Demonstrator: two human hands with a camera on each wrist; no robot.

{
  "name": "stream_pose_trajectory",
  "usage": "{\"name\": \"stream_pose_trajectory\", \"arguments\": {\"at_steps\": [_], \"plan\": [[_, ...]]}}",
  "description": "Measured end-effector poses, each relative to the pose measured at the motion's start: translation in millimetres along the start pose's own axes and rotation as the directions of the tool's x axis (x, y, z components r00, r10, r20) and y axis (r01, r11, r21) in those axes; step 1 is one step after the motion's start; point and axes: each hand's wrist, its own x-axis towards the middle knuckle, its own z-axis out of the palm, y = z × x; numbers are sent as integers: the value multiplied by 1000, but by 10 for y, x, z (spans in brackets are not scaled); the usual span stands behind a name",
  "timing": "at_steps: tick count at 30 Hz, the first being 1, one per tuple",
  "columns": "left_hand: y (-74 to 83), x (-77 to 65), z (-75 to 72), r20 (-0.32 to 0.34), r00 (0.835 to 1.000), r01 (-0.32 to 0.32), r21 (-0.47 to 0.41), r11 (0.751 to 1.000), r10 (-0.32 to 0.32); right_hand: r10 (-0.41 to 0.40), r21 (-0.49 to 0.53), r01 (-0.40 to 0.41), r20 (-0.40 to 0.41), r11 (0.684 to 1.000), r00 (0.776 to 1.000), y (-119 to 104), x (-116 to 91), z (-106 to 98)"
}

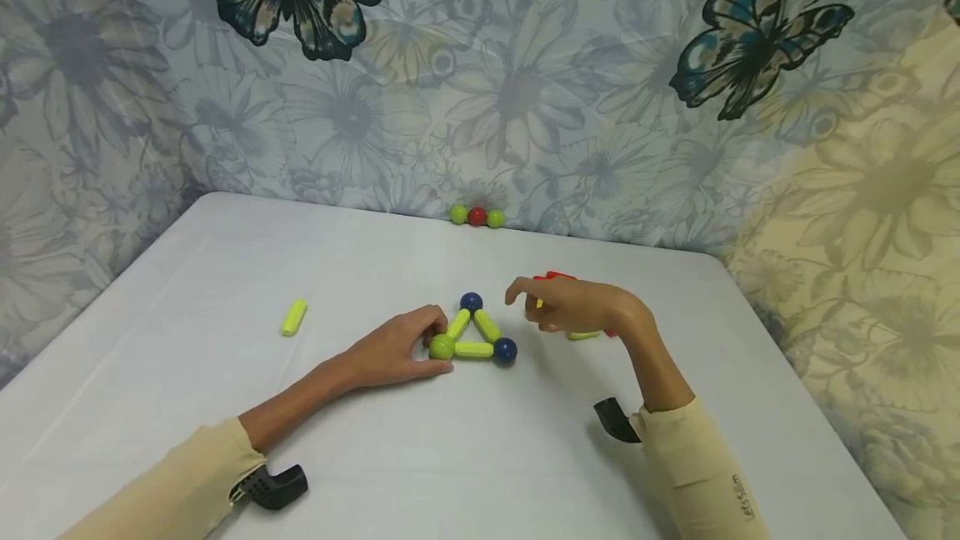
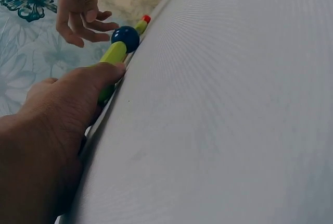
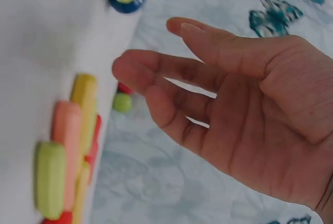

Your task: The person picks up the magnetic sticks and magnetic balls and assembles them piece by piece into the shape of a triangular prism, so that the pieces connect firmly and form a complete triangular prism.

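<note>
A triangle of yellow-green rods (image 1: 474,349) lies on the table, with a green ball (image 1: 442,347) at its left corner. Dark blue balls form its top corner (image 1: 471,302) and right corner (image 1: 505,351). My left hand (image 1: 393,348) holds the green ball between thumb and fingers. To the right of the triangle, my right hand (image 1: 577,304) hovers with loosely bent fingers and nothing in them. It partly hides a group of rods in the head view; in the right wrist view these include a green rod (image 3: 50,179), a salmon-red rod (image 3: 66,146) and yellow rods (image 3: 85,91).
One yellow-green rod (image 1: 294,317) lies alone on the left of the white table (image 1: 375,457). At the back edge, a red ball (image 1: 477,216) sits between two green balls (image 1: 458,213). A butterfly-patterned cloth (image 1: 517,98) hangs behind.
</note>
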Motion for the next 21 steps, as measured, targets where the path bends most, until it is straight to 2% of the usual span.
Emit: {"name": "stream_pose_trajectory", "arguments": {"at_steps": [4,7,9,12,15,21], "plan": [[-7,-6,2,-4,1000,-8,3,1000,8,-12,-59,9,-55,998,998,85,-119,-94],[-7,-9,-1,-5,1000,-7,2,1000,7,85,-79,-88,-46,993,995,137,-187,-132],[-7,-8,-2,-1,1000,-1,-3,1000,1,193,-103,-194,-22,975,981,165,-201,-135],[1,-12,-7,1,1000,-1,-5,1000,1,324,-170,-318,9,933,946,205,-173,-112],[-1,-11,-8,-5,1000,-3,3,1000,3,375,-208,-365,12,908,927,257,-117,-76],[6,5,-11,3,1000,8,-2,1000,-8,446,-158,-435,42,887,894,342,-39,-32]]}}
